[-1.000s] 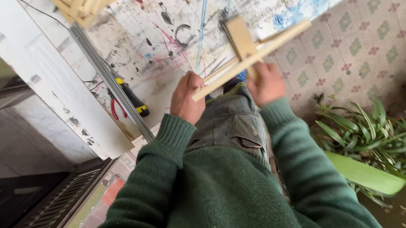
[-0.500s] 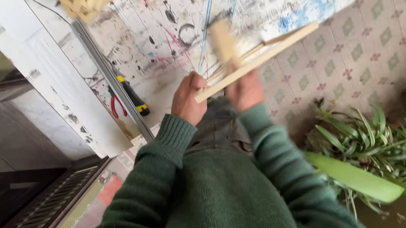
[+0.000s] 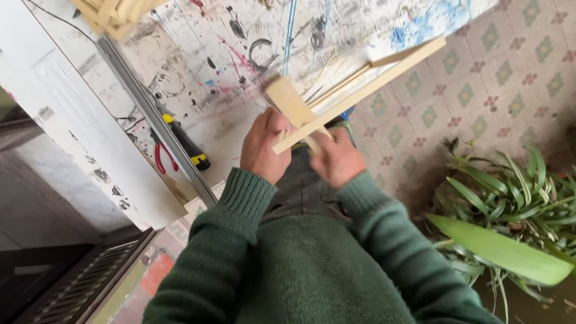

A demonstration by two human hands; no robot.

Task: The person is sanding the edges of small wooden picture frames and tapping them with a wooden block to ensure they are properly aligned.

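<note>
Left hand (image 3: 266, 146) closed around long wood strip (image 3: 358, 95), frame centre. Right hand (image 3: 335, 156) closed on handle of wooden mallet (image 3: 287, 99), its head at strip. Pliers (image 3: 160, 154) on paint-splattered counter (image 3: 223, 56), left.

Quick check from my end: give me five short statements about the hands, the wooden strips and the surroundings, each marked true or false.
1. The left hand grips the long wooden strip. True.
2. The right hand is empty and hangs apart. False: it has a grip on a short wooden block, blurred.
3. Red-handled pliers lie on the paint-spattered board. True.
4. The sleeves are blue. False: green.
5. A green plant stands on the person's left. False: on the right.
</note>
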